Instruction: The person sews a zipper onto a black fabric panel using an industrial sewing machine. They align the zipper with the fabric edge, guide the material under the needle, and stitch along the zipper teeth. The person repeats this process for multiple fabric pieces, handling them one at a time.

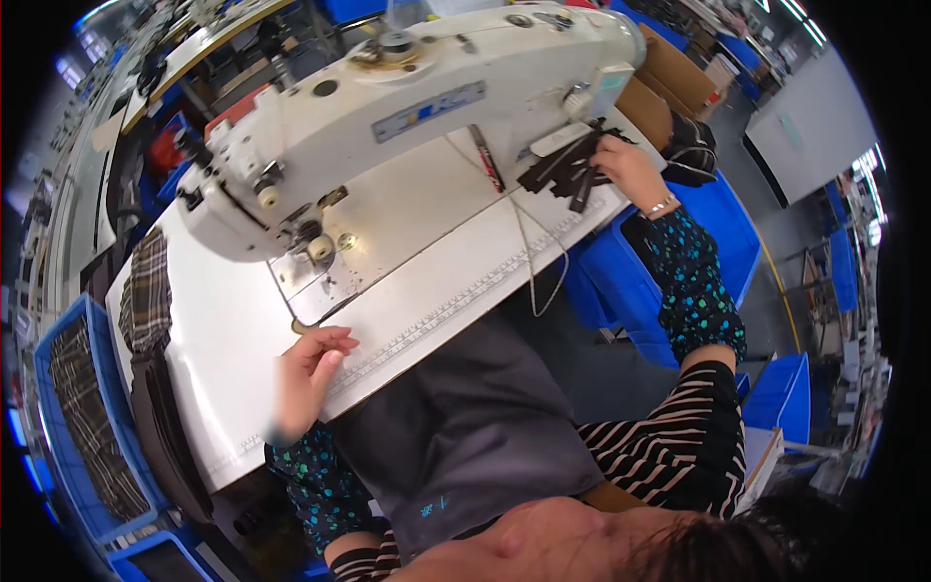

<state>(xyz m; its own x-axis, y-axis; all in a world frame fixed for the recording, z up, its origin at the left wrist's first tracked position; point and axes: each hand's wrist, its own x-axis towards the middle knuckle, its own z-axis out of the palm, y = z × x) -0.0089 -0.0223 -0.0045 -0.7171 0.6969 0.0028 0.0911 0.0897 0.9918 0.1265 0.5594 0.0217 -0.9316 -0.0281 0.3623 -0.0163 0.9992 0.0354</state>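
Note:
A white sewing machine stands across the white table. My right hand is at the right end of the table, its fingers closed on one of several dark fabric strips heaped by the machine's base. Near the front edge, left of the middle, my left hand lies with fingers apart and nothing in it. It is below the needle area and presser foot. A red and black pen-like tool lies on the machine bed, left of the strips.
A pale cord loops over the table's front edge, crossing a printed ruler strip. Plaid fabric drapes at the left end, beside a blue bin of more plaid pieces. Blue bins and a cardboard box stand at right.

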